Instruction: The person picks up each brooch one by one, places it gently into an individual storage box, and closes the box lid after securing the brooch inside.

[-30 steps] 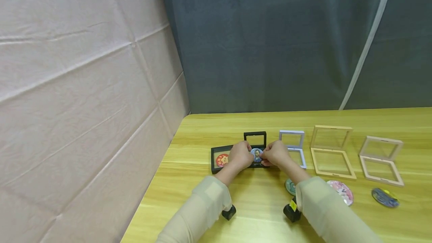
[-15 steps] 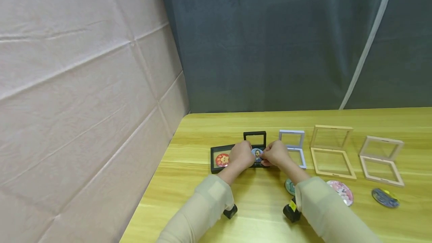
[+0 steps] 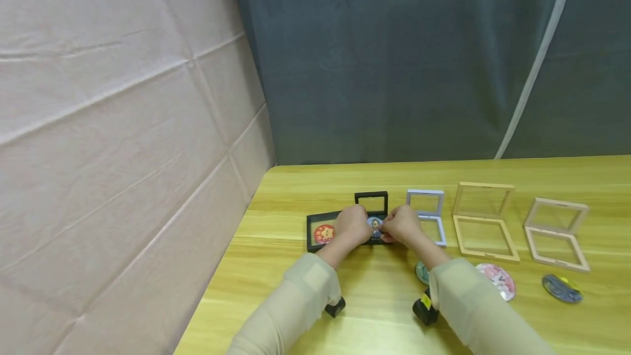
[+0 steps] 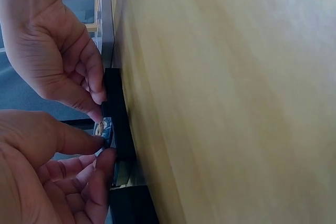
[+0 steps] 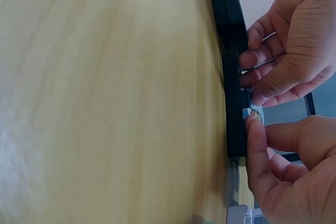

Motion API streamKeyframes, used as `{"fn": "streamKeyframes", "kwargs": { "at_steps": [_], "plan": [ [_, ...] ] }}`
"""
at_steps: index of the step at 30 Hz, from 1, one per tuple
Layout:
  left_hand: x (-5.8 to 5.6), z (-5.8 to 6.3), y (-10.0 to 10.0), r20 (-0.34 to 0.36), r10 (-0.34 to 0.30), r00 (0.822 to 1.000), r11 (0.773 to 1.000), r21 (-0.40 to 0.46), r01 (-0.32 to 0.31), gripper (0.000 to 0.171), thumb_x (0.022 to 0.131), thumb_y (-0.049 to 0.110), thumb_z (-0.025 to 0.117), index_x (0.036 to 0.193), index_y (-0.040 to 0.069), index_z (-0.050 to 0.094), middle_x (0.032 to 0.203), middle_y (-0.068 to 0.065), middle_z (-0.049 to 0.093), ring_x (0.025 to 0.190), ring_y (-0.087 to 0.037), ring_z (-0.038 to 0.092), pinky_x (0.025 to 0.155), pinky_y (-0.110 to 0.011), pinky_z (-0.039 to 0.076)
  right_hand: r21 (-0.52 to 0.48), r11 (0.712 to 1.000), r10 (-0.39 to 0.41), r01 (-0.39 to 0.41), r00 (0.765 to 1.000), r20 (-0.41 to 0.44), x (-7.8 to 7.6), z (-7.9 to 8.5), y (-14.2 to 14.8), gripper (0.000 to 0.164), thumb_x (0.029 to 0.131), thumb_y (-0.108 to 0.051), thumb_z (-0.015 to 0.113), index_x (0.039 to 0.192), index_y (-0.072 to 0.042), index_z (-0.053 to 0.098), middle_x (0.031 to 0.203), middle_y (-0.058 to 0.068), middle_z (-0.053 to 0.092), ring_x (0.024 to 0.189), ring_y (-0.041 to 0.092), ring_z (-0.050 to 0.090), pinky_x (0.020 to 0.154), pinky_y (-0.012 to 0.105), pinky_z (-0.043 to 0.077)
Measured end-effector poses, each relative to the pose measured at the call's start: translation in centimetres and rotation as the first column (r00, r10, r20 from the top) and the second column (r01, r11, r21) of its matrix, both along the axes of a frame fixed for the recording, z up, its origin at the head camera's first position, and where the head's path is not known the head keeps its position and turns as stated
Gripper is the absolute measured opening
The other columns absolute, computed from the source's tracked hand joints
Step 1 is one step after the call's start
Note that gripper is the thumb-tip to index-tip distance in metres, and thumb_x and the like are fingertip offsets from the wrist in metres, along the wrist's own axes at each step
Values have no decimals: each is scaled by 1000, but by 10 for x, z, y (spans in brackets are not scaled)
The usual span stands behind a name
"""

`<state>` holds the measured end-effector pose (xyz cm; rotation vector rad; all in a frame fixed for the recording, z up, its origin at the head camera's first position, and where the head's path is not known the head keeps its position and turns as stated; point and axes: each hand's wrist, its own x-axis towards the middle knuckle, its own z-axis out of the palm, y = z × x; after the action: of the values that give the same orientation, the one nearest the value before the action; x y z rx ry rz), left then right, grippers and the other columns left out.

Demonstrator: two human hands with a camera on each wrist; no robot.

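A round badge with a painted portrait on blue sits at the lower half of a small black hinged display frame, whose lid stands upright behind. My left hand pinches the badge's left edge between thumb and finger. From the other side my right hand pinches the right edge. In the left wrist view the badge shows between both hands' fingertips, just above the black rim. The fingers hide much of the badge and of the frame's lower half.
Left of it lies a black frame with a red star badge. To the right stand open lavender, yellow and pale pink frames. Green, pink and dark blue badges lie in front.
My left hand has edged slightly to the right, covering a little more of the badge's left edge. The right hand keeps its grip in nearly the same place.
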<state>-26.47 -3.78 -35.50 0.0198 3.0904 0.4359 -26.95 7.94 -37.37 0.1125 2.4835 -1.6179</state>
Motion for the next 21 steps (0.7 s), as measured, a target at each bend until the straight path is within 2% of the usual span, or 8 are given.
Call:
{"fn": "streamKeyframes", "kwargs": {
  "at_steps": [4, 8, 21],
  "plan": [
    [0, -1, 1, -2, 0, 1000, 999, -39, 0, 22, 78, 27, 66, 64, 15, 55, 62, 1, 51, 53, -14, 47, 42, -28, 36, 11, 1000, -8, 8, 1000, -7, 1, 0, 0, 5, 76, 7, 62, 76, 11, 58, 72, 20, 61, 45, 11, 58, 49, 25, 50],
    [-2, -3, 2, -9, -12, 1000, 998, -68, 11, 23, 78, 24, 65, 62, 14, 53, 60, 0, 51, 51, -13, 46, 41, -27, 35, 26, 1000, -12, 13, 1000, -14, 1, 0, 0, 7, 74, 7, 63, 73, 9, 57, 74, 19, 61, 44, 10, 58, 48, 25, 50],
    [-4, -5, 5, -20, -26, 999, 996, -82, 24, 25, 78, 20, 65, 59, 15, 49, 58, 0, 50, 49, -12, 44, 39, -26, 33, 37, 998, -40, 40, 999, -11, -1, -1, 0, 8, 75, 6, 64, 72, 8, 57, 76, 20, 61, 44, 11, 58, 49, 25, 50]
  ]
}}
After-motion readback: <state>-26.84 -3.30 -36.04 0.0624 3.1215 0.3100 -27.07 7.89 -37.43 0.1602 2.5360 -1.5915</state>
